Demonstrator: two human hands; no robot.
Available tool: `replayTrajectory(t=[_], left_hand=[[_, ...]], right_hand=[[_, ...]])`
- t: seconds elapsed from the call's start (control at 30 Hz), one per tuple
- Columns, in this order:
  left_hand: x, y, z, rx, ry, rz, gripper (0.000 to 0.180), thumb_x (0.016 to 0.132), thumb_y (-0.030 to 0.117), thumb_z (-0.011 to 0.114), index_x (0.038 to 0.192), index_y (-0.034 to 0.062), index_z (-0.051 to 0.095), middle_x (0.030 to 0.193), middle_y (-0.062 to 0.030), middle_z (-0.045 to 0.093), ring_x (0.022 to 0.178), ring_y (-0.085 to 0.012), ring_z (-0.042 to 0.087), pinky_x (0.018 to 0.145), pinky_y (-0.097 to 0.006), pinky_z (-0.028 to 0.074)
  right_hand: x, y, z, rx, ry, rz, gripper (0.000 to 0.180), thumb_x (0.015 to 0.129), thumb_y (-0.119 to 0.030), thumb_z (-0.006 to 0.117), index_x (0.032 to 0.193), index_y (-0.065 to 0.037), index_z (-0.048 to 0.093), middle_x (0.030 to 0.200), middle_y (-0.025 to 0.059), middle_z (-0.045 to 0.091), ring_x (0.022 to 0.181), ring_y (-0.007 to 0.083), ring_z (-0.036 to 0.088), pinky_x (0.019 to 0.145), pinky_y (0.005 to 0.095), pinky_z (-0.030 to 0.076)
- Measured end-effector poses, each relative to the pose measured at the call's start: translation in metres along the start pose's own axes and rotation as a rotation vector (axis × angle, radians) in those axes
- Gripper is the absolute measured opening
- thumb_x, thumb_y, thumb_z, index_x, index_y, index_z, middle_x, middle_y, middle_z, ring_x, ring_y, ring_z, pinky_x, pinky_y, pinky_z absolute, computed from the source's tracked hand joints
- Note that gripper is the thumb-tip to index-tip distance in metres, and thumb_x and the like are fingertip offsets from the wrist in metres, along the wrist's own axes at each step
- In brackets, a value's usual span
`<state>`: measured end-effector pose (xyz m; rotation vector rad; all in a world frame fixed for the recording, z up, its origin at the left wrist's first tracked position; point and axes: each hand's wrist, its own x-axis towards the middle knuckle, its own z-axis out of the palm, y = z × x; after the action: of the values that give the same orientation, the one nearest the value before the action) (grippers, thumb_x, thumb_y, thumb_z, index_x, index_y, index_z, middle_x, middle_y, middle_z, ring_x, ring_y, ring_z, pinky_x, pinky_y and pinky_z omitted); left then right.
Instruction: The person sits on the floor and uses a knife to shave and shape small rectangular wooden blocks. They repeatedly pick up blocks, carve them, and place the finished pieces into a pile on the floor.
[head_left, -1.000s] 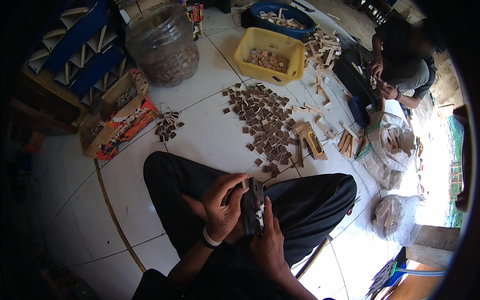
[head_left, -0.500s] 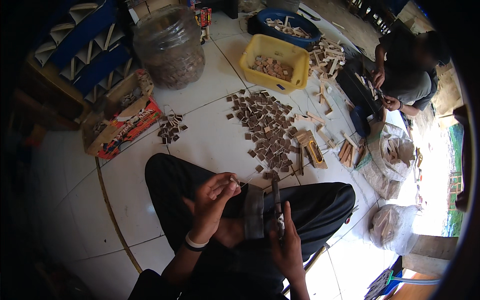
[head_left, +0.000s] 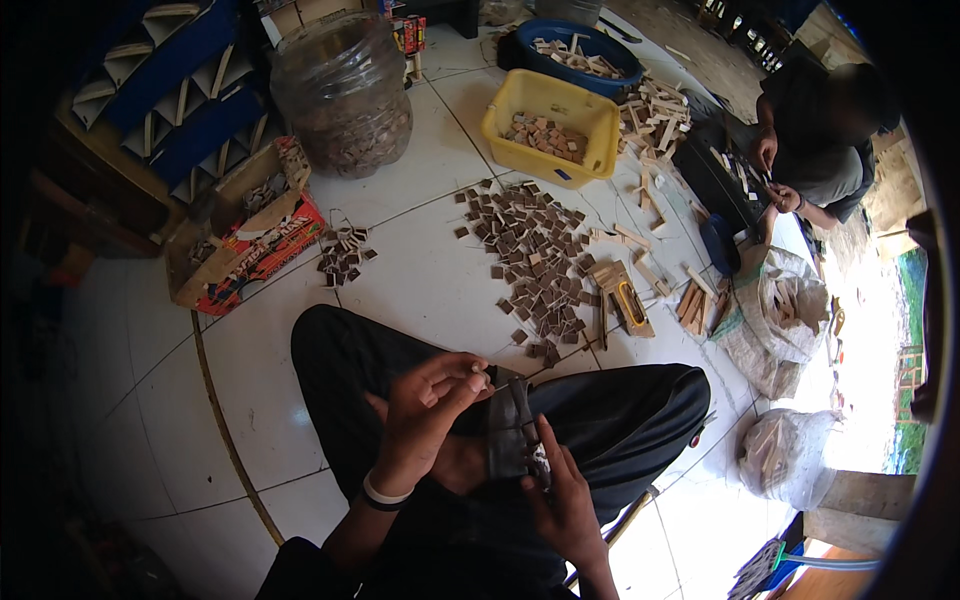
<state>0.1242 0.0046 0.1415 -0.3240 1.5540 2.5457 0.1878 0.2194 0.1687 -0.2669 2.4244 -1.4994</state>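
Note:
I sit cross-legged on a white tiled floor (head_left: 420, 280). My left hand (head_left: 425, 405) is raised over my lap, its fingertips pinching a small thin piece (head_left: 478, 371). My right hand (head_left: 560, 490) holds a dark grey strip-like thing (head_left: 508, 430) upright over my lap, with a small pale piece at its thumb. A spread of small brown square pieces (head_left: 535, 270) lies on the floor in front of my knees. A smaller heap of the same pieces (head_left: 343, 253) lies to the left.
A yellow tub (head_left: 500, 120) with brown pieces, a blue tub (head_left: 530, 58) of wooden sticks, a big clear jar (head_left: 345, 95), an open cardboard box (head_left: 245, 235) and blue racks (head_left: 170, 90) stand farther off. Another person (head_left: 815, 140) works at upper right beside sacks (head_left: 785, 320) of wood scraps.
My left hand has lifted and moved right, bringing its pinched piece close to the dark strip. My right hand shifted slightly with the strip. The view tilted a little.

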Motion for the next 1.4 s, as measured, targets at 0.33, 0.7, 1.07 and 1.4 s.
replayTrajectory(t=[0.33, 0.7, 1.07, 1.4], left_hand=[[-0.0006, -0.0017, -0.0005, 0.016, -0.009, 0.021, 0.029, 0.103, 0.007, 0.070, 0.127, -0.0067, 0.065, 0.118, -0.0096, 0.070, 0.108, -0.0170, 0.071, 0.102, -0.035, 0.059], [-0.0011, 0.0000, 0.0007, 0.022, -0.014, 0.027, 0.029, 0.103, 0.009, 0.070, 0.127, -0.0070, 0.065, 0.117, -0.0101, 0.071, 0.108, -0.0178, 0.072, 0.102, -0.035, 0.058], [-0.0013, 0.0009, 0.0032, 0.032, -0.017, 0.019, 0.029, 0.103, 0.009, 0.070, 0.127, -0.0066, 0.065, 0.116, -0.0104, 0.071, 0.107, -0.0174, 0.072, 0.101, -0.034, 0.058], [0.0007, 0.0014, 0.0055, 0.081, -0.009, 0.002, 0.024, 0.104, 0.006, 0.064, 0.125, -0.0061, 0.065, 0.114, -0.0115, 0.069, 0.109, -0.0189, 0.070, 0.106, -0.044, 0.059]], right_hand=[[-0.0040, -0.0075, -0.0025, -0.052, 0.010, 0.043, 0.078, 0.095, 0.004, 0.066, 0.165, -0.011, 0.036, 0.120, 0.0230, 0.061, 0.107, 0.0440, 0.065, 0.091, 0.0468, 0.053], [-0.0062, -0.0098, -0.0046, -0.031, -0.014, 0.073, 0.074, 0.097, 0.000, 0.066, 0.164, -0.006, 0.036, 0.122, 0.0251, 0.061, 0.105, 0.0424, 0.064, 0.094, 0.0437, 0.051], [-0.0083, -0.0080, -0.0045, -0.030, 0.008, 0.056, 0.080, 0.095, 0.004, 0.068, 0.166, -0.011, 0.036, 0.114, 0.0218, 0.060, 0.100, 0.0410, 0.065, 0.089, 0.0459, 0.053], [-0.0081, -0.0049, -0.0061, -0.026, 0.007, 0.059, 0.080, 0.095, 0.003, 0.068, 0.166, -0.012, 0.035, 0.109, 0.0209, 0.058, 0.095, 0.0402, 0.064, 0.086, 0.0464, 0.052]])
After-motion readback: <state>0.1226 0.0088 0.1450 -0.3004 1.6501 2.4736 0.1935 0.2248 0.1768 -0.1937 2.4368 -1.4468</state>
